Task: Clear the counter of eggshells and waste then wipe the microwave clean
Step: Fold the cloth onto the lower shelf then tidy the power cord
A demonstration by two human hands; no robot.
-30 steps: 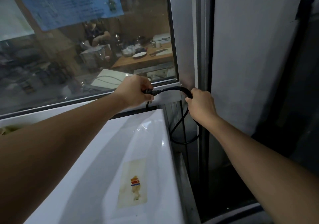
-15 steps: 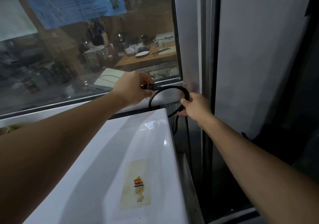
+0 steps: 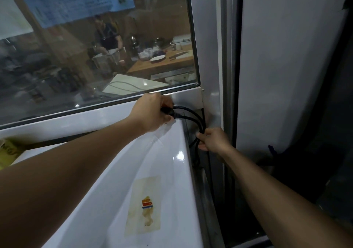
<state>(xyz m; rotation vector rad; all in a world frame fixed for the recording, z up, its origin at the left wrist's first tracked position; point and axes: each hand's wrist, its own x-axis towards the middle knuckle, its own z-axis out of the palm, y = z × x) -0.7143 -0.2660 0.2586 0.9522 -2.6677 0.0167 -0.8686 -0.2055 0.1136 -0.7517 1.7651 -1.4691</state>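
The white microwave (image 3: 133, 171) fills the lower left; I look down on its glossy top, which bears a yellowed sticker (image 3: 144, 205). A black power cord (image 3: 188, 117) loops over its back right corner. My left hand (image 3: 150, 112) grips the cord's plug end above that corner. My right hand (image 3: 213, 139) pinches the doubled loop of cord lower down, in the gap between the microwave and the metal frame. The rest of the cord drops out of sight behind the microwave.
A glass window (image 3: 95, 47) with a blue paper sheet stands behind the microwave, its sill (image 3: 76, 117) just past my left hand. A metal frame post (image 3: 212, 56) and a grey panel (image 3: 286, 66) close off the right. A yellow object (image 3: 7, 152) shows at the left edge.
My right hand has slid down along the cord, from the top of the loop to the gap beside the microwave, narrowing the loop. The left hand keeps its grip on the plug end.
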